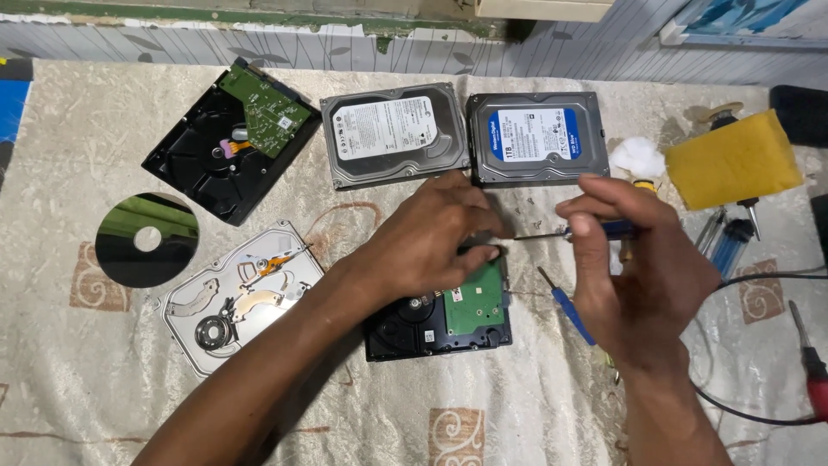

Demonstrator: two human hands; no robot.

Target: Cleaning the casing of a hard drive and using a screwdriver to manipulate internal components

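Left hand [440,237] hides hard drive [457,315] top; right hand [634,259] seemingly grips screwdriver [552,231].

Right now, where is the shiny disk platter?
In the head view, the disk platter lies on the cloth at the left, below the black drive with a lifted circuit board and above the opened silver drive.

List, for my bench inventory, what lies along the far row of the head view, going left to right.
Black drive with its green board lifted → grey drive with a white label → drive with a blue label → white cotton wad → yellow sponge.
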